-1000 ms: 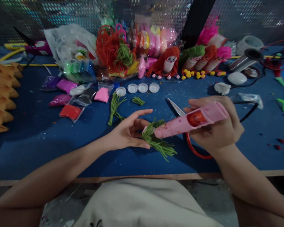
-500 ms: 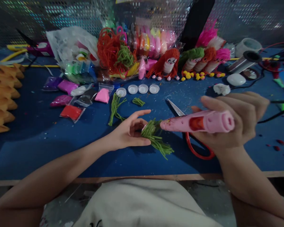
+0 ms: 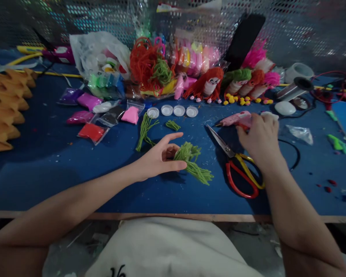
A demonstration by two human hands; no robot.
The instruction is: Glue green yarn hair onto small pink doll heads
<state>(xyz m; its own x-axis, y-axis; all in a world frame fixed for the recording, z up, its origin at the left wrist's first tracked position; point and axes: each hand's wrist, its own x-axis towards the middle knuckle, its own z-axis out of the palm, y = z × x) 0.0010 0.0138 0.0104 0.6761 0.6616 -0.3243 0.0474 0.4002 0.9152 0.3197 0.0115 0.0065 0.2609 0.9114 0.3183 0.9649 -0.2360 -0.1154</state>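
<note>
My left hand (image 3: 163,156) is closed on a bundle of green yarn (image 3: 194,157), whose loose strands stick out to the right; its inner end is hidden by my fingers. My right hand (image 3: 261,136) is closed around a pink hot glue gun (image 3: 233,118), which is down at the table with its nozzle pointing left. Between the hands lie scissors (image 3: 230,153) with one red and one yellow handle. Longer green yarn strands (image 3: 144,131) and a short green yarn piece (image 3: 172,125) lie beyond my left hand.
Several white round caps (image 3: 179,110) stand in a row. Bags of coloured clay (image 3: 92,131) lie left, near an orange egg tray (image 3: 5,111). Yarn-haired dolls (image 3: 211,85) line the back beside red yarn (image 3: 145,61). A black cable (image 3: 298,154) curves on the right.
My right hand has carried the glue gun away from the green yarn, up and right, down to the table. My left hand keeps the yarn in nearly the same place.
</note>
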